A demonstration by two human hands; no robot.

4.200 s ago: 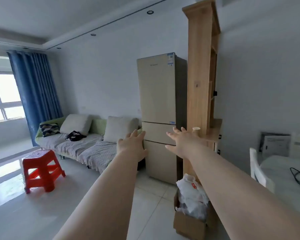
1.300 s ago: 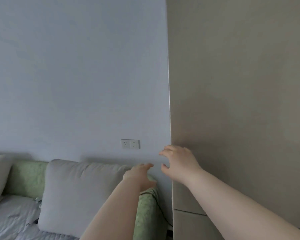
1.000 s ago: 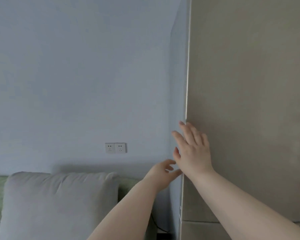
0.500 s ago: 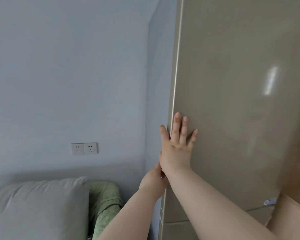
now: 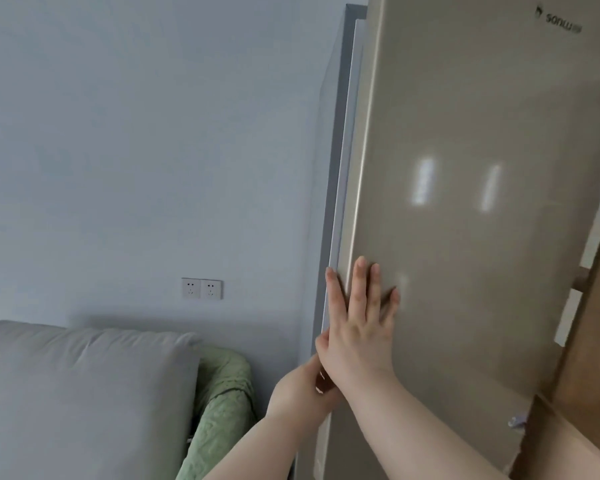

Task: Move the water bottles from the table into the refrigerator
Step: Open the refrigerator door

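Note:
The beige refrigerator (image 5: 465, 202) fills the right half of the view. Its upper door stands slightly ajar, and a white inner strip (image 5: 345, 150) shows along the left edge. My right hand (image 5: 361, 317) lies flat on the door front near that edge, fingers straight and pointing up. Just below it, my left hand (image 5: 300, 389) reaches round the door's left edge and grips it; its fingertips are hidden behind the edge and my right wrist. No water bottle is in view.
A sofa with a grey cushion (image 5: 84, 393) and a green cover (image 5: 222, 393) stands directly left of the refrigerator. A double wall socket (image 5: 201, 288) sits above it. A wooden shelf unit (image 5: 589, 341) stands close on the refrigerator's right.
I walked up to the refrigerator. My right hand went flat onto the door and my left hand took its left edge; the door has swung out a little, showing the white strip.

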